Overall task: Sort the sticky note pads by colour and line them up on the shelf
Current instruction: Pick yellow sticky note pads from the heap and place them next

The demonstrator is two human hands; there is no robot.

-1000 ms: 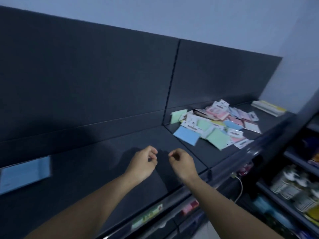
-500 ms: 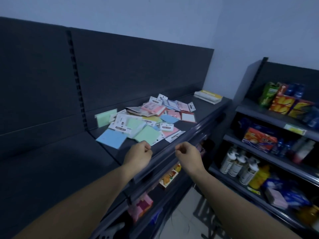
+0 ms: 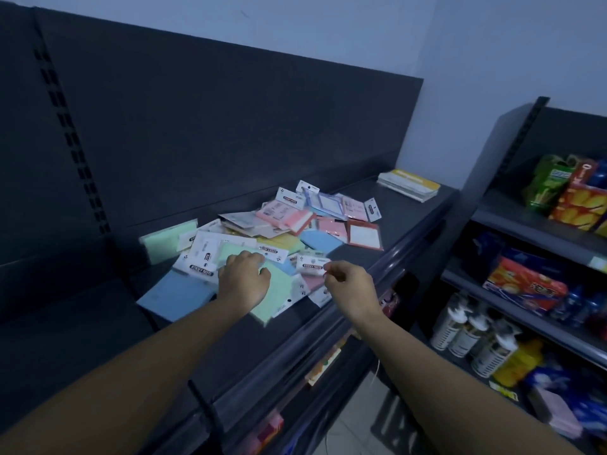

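Well, nearest me the shelf [image 3: 236, 349] is a dark, matte deck with a raised front lip, which I judge keeps loose stock from sliding off. My left grip [image 3: 243, 279] lies knuckles-up on a green pad [image 3: 279, 300], fingers bent onto it; whether they have caught it I cannot tell. My right grip [image 3: 349, 287] hovers just beside, fingers curled, thumb and forefinger at a white header card [image 3: 310, 265]. Whether it is pinching or merely touching, I cannot tell. The pads [image 3: 262, 244] lie unsorted in one overlapping heap mid-shelf: thin, flat squares in glossy sleeves, pastel green, blue, pink and yellow. I judge sorting has barely begun. Beyond, a yellow-topped stack [image 3: 409, 185] sits squared at the far end.
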